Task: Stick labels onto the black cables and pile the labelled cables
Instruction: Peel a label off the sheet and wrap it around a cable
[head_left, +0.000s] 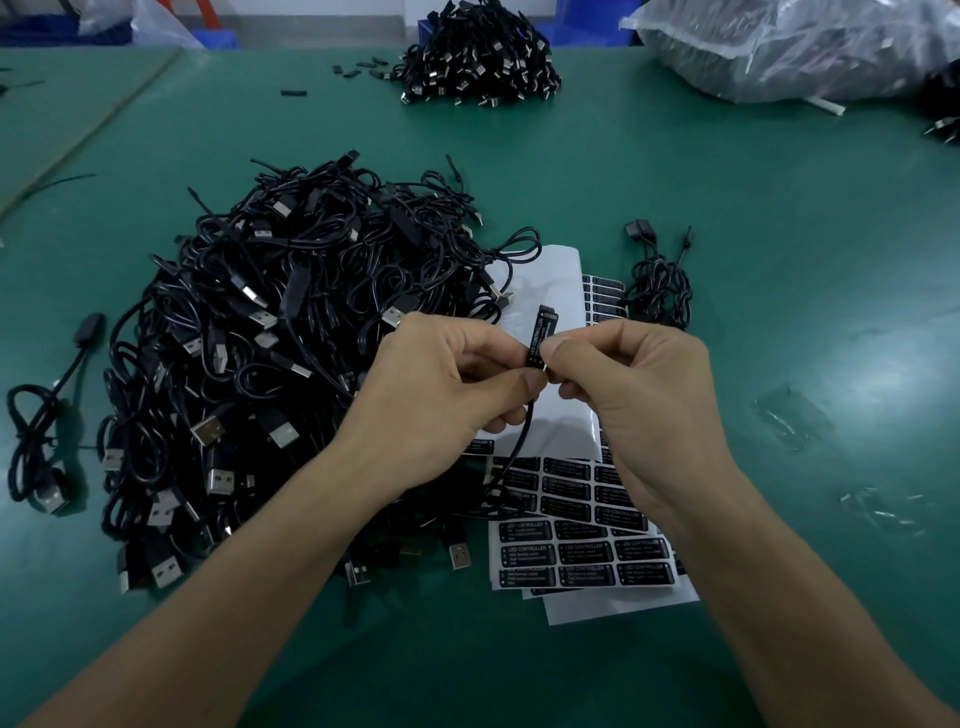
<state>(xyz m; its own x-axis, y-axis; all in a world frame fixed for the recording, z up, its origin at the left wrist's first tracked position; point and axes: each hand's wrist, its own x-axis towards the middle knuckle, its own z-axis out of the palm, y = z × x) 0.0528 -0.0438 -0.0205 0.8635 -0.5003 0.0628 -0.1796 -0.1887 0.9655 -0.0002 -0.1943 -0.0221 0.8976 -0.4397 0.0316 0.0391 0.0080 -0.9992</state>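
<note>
Black cable controller, long axis pointing away from the person, cord trailing back, is pinched by left hand and right hand above label sheets beside the cable heap.

Black cable's controller block, LED CONTROLLER lettering up its face: I hold it upright. Big tangled cable heap at left; label sheets flat below.

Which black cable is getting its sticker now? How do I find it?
Find the big heap of black cables on the green table. Just right of it, the left hand and right hand pinch one cable's small block above the label sheets. Only this one is held up and shows white LED CONTROLLER lettering.
</note>
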